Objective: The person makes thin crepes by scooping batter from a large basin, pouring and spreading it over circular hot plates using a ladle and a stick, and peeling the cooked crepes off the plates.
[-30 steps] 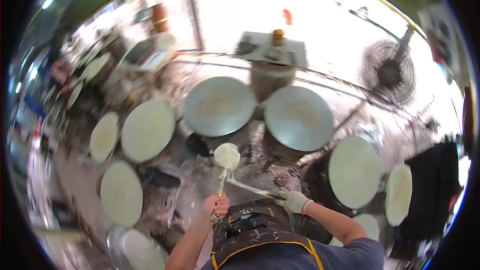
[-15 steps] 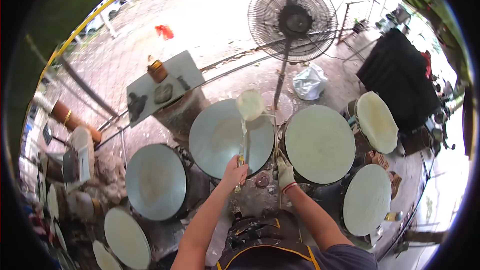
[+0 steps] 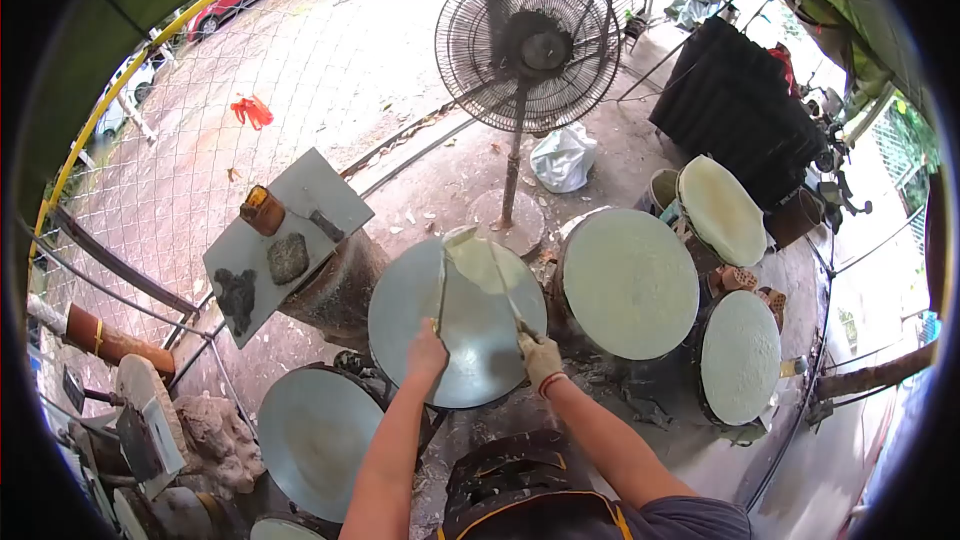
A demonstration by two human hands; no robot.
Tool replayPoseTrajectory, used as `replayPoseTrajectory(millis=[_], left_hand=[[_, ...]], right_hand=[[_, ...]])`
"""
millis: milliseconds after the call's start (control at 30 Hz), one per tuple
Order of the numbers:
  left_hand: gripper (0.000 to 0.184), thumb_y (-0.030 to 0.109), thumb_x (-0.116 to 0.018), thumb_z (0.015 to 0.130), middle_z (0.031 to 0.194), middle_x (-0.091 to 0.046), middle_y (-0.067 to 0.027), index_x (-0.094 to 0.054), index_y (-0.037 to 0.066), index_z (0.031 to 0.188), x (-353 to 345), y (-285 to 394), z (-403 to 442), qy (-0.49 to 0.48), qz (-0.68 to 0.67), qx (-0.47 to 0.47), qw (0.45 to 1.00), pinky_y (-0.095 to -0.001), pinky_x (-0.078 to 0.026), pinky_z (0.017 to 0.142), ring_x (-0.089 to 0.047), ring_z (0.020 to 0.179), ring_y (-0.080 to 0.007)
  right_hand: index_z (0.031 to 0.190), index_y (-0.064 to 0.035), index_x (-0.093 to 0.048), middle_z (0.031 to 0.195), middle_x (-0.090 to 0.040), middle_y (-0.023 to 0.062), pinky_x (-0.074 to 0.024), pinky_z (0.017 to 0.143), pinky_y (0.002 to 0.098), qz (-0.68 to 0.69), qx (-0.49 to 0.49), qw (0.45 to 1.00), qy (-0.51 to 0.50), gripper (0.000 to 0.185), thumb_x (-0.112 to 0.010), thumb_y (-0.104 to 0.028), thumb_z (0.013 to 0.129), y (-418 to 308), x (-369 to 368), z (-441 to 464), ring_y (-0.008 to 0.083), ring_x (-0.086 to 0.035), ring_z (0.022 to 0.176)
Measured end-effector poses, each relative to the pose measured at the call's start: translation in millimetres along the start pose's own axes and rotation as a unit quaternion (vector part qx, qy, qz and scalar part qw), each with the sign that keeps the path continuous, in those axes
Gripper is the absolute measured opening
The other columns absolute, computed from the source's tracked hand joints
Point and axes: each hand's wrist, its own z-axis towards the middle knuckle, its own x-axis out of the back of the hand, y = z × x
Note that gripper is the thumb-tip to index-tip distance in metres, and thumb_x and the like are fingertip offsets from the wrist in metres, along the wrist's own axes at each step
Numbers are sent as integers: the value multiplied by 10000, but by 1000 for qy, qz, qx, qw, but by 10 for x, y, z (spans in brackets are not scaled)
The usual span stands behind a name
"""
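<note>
My bare left hand (image 3: 428, 352) is wrapped round the handle of a ladle (image 3: 443, 275). Its bowl tips over the far edge of a round grey griddle (image 3: 455, 350), where pale batter (image 3: 482, 270) lies in a patch. In a light glove, my right hand (image 3: 542, 355) grips a thin spreader stick (image 3: 503, 283), which reaches over the same griddle to the batter. Where the stick's far end meets the batter, its shape is hard to make out.
To the right, pale sheets cover one round griddle (image 3: 630, 285) and another (image 3: 740, 355). A bare griddle (image 3: 318, 440) stands at lower left. Beyond are a standing fan (image 3: 530, 50), a white bag (image 3: 563, 157) and a grey board (image 3: 335, 202) holding a brown jar (image 3: 262, 210).
The ladle, held up full of batter before, is now lowered and tilted, with batter on the griddle. My right hand has brought the stick over the griddle. The view has shifted right.
</note>
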Motion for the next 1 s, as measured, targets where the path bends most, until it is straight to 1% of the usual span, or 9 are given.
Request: replayPoseTrajectory(millis=[200,300,433,467,567,733,833,867,1000], left_hand=[[296,49,-480,821,845,-604,-246,-427,26,1110,236,-258,-65,21,34,-12,999,-493,-468,694,-589,800,-430],[272,88,-516,834,874,-602,-226,-448,30,1091,357,-256,-125,43,45,-9,998,-483,-470,696,-593,808,-415],[274,155,-550,850,913,-589,-211,-456,38,1079,510,-406,-256,70,62,13,996,-473,-475,686,-596,828,-396],[296,143,-552,840,911,-578,-208,-457,43,1102,518,-435,-278,66,65,15,996,-470,-476,682,-595,819,-394],[397,105,-560,802,906,-539,-196,-454,66,1183,562,-484,-345,69,94,25,993,-455,-478,671,-589,788,-387],[629,50,-567,726,910,-449,-160,-412,157,1326,745,-726,-545,101,153,34,983,-422,-473,657,-564,753,-360],[623,43,-562,731,905,-436,-153,-431,190,1322,816,-764,-698,87,149,29,985,-418,-462,651,-547,777,-344],[629,32,-563,726,898,-437,-153,-437,203,1318,866,-792,-767,91,148,22,985,-424,-457,653,-544,776,-343],[644,6,-575,707,888,-436,-146,-463,240,1297,980,-1100,-1064,111,129,17,985,-435,-448,662,-537,780,-339]], right_hand=[[1188,-27,-558,881,-653,136,-467,657,282,-169,45,983,62,444,-547,-313,849,-104,-363,-332,178,-618,774],[1180,-75,-571,878,-655,164,-471,661,310,20,-189,978,-85,410,-542,-316,849,-397,-300,-83,188,-629,767],[1115,-70,-621,634,-562,29,-401,498,258,-38,1,992,120,344,-572,-283,850,30,-354,-252,124,-497,509],[1136,-61,-607,659,-570,7,-398,487,257,-183,70,973,119,338,-571,-246,855,236,-462,-159,117,-485,490],[1163,-56,-587,790,-659,92,-467,570,304,64,-168,978,-104,341,-554,-215,864,-376,-476,-37,168,-591,594],[1154,-28,-587,949,-662,178,-497,694,310,5,-49,997,63,336,-551,-181,857,-433,-353,-269,205,-646,776],[1170,-22,-574,832,-665,105,-494,612,277,-223,51,972,-60,348,-556,-174,858,-389,-623,-16,155,-617,697],[1189,-30,-557,699,-598,28,-446,501,234,-53,-94,983,-149,367,-559,-195,861,-214,-670,184,83,-541,612],[1192,-44,-553,679,-549,-2,-394,450,219,92,-40,988,-113,390,-568,-246,859,-16,-278,193,49,-485,589]])
